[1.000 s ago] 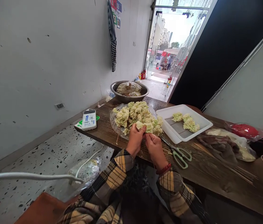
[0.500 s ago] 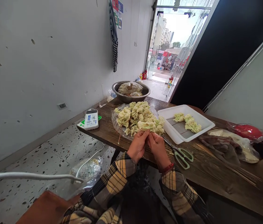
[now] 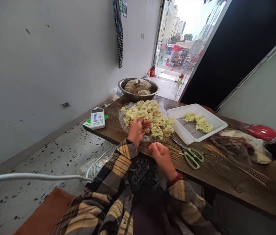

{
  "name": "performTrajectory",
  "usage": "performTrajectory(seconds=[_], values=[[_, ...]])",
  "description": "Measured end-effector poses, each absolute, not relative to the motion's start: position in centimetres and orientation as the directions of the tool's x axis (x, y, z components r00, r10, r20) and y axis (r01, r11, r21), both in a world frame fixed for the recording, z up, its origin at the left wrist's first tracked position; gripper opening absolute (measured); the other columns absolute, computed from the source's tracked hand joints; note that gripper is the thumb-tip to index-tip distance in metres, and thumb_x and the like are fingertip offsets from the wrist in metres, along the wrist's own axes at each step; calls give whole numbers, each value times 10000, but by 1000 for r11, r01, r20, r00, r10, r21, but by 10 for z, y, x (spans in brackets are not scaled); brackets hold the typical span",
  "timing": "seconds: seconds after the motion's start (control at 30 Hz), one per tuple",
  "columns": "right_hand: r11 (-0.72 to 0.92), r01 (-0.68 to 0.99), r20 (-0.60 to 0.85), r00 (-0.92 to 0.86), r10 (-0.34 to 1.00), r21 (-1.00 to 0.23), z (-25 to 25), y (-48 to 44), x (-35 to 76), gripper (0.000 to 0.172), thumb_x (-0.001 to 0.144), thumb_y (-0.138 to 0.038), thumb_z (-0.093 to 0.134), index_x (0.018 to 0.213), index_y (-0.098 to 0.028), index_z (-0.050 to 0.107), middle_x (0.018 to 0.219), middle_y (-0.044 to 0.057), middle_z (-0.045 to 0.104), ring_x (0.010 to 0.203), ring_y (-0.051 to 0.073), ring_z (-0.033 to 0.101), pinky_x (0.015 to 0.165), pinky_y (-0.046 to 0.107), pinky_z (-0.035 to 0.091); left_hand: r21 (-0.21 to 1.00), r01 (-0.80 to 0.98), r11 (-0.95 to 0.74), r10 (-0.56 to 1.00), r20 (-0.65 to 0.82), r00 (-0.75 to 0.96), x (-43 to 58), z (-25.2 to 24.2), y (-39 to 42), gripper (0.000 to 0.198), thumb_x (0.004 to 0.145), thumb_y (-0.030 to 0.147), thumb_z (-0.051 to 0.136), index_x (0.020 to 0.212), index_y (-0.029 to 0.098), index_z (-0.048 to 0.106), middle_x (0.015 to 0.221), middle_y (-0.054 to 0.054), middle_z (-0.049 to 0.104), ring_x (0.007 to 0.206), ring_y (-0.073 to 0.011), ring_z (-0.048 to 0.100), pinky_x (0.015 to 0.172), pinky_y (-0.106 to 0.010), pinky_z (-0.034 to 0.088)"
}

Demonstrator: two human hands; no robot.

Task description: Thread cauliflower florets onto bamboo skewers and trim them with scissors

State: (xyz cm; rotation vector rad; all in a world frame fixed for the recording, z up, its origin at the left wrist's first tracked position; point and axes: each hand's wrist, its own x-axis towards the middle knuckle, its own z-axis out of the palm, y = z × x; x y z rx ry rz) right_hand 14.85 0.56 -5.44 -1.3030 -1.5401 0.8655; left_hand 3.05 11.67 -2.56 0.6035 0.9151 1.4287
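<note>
left hand (image 3: 138, 129): split from right, fingers curled into cauliflower pile (image 3: 152, 112)
right hand (image 3: 161, 153): drawn back, fingers pinched; contents unclear

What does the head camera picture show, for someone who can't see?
A person in a plaid shirt has the left hand in a pile of cauliflower pieces on a wooden table, the right hand near the table's edge. Green-handled scissors and a white tray holding a few pieces lie to the right.

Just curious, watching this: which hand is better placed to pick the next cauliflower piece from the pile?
Probably left: the left hand is on the cauliflower pile, touching florets; the right hand sits back toward the person, short of the pile.
</note>
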Motion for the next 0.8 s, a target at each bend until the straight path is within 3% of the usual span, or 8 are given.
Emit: performTrajectory(seconds=[0.17,0.3,0.4,0.5,0.67,0.8], values=[[159,343,161,-24,987,-926,-41,-6,198,380,917,-469,429,777,-173,620,450,-79,359,405,95,345,434,224,255,852,-473,223,973,-225,52,25,-43,109,198,788,316,645,744,150,546,618,-50,692,538,-127,649,543,-221,496],[196,497,222,-7,975,-845,-35,-2,221,414,935,-474,396,842,-170,662,472,-45,487,446,125,484,470,232,361,879,-388,275,959,-223,174,20,-49,100,247,746,338,701,741,132,564,689,-89,709,493,-123,624,455,-211,473],[219,626,273,-10,962,-749,-37,2,237,368,908,-451,452,973,-185,698,734,45,711,698,205,660,638,293,482,906,-363,218,972,-169,160,14,-50,91,297,704,371,740,736,126,576,687,-64,686,489,-108,603,443,-203,470],[232,716,289,-44,956,-659,-46,6,255,376,887,-416,485,1106,-179,678,1048,110,734,952,271,678,818,381,502,920,-377,110,993,-88,77,9,-53,83,303,670,367,763,726,123,591,688,-19,642,609,-104,625,531,-188,504],[308,833,262,-204,943,-459,-69,6,279,379,917,-341,429,1166,-161,652,1150,129,702,1042,276,662,892,418,502,900,-434,30,1000,-25,16,10,-57,76,295,628,326,771,739,137,573,755,5,617,715,-109,608,652,-240,547],[326,864,244,-246,938,-383,-78,2,284,365,935,-295,406,1163,-143,646,1133,140,703,1022,264,668,877,403,513,843,-535,54,999,-42,35,12,-54,73,305,635,321,756,776,161,538,763,31,582,674,-95,580,602,-241,544]])
